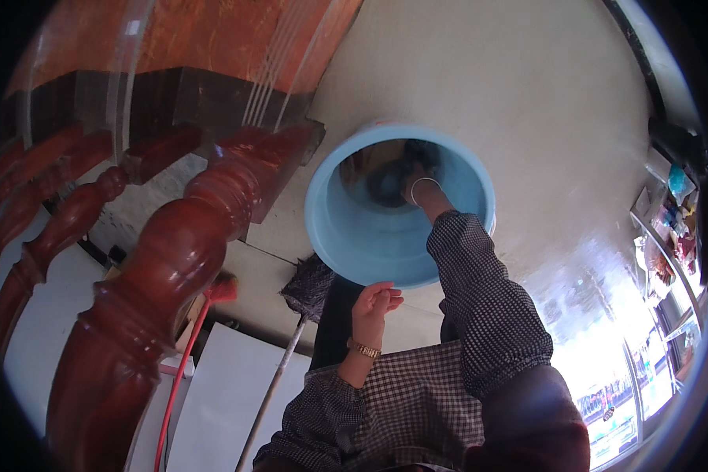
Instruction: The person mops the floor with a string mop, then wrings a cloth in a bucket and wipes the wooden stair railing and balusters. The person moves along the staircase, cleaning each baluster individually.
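A large light-blue plastic tub (354, 239) stands on the floor in front of me. My right hand (414, 182), with a bangle at the wrist, reaches down inside it towards dark material (387, 183) at the bottom. Shadow hides those fingers, so whether they grip anything is unclear. Just outside the tub's near rim is my left hand (376, 302), its fingers loosely bent and apart with nothing in them. A gold-coloured watch (364, 349) circles that wrist. Checked sleeve covers (487, 295) are on both forearms, above a checked apron (416, 389).
A thick turned wooden post (177, 248) of a staircase railing rises close on the left. Behind it are a dark mop (308, 289) and a red broom (220, 289). Bright glass doors (610, 377) and cluttered goods (672, 230) lie to the right.
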Demonstrator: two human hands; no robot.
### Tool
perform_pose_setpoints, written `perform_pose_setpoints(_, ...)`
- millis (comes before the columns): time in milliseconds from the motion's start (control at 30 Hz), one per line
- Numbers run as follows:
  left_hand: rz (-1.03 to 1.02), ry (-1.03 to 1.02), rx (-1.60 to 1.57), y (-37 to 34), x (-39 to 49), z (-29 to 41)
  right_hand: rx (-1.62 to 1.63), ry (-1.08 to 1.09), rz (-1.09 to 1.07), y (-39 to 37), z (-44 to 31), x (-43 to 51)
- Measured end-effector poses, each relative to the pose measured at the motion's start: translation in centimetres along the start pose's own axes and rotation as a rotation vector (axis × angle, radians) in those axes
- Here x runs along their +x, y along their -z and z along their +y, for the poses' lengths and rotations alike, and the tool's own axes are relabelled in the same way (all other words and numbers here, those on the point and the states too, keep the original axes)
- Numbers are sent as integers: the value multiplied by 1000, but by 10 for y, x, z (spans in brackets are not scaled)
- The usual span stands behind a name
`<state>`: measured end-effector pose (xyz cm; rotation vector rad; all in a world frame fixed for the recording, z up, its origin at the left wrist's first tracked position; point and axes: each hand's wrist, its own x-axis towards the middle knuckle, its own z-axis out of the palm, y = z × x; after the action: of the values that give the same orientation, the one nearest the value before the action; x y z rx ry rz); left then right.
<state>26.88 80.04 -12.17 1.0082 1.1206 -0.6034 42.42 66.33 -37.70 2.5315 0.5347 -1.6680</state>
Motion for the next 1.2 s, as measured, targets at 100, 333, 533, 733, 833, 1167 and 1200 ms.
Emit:
perform_pose_setpoints(100,-2,47,-36,2,9,0,335,10,23,-13,-5,-14)
perform_pose_setpoints(333,20,-234,230,-2,50,30,1049,253,497,38,-47,-203)
perform_pose_setpoints(533,-150,-588,955,-3,55,69,1228,674,761,147,-69,-365)
perform_pose_setpoints(733,-381,-849,798,-14,59,74,1221,865,845,216,-59,-454)
perform_pose_setpoints(833,-271,-435,408,-18,48,66,1214,678,834,211,-52,-449)
perform_pose_setpoints(1167,8,-432,144,-28,-5,66,529,-59,335,98,-14,-285)
perform_pose_setpoints(1200,29,-436,336,-30,-15,69,627,24,406,88,-13,-278)
